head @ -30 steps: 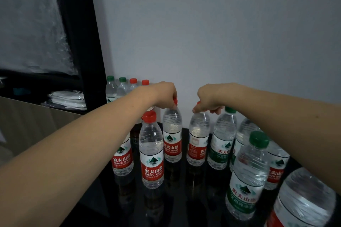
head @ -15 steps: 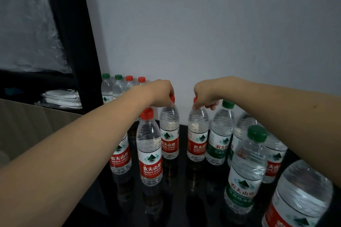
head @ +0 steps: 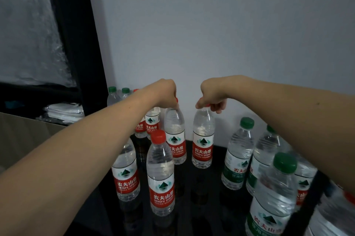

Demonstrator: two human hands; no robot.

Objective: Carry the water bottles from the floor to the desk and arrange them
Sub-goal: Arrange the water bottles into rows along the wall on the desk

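Hands [head: 166,91] over glossy black desk [head: 209,207]

"农夫山泉 NONGFU SPRING" on bottle labels [head: 162,196]

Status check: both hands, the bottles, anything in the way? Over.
Left hand grips cap of one red-label bottle; right hand grips cap of another. Both upright over black desk. Red-cap bottle stands close in front.
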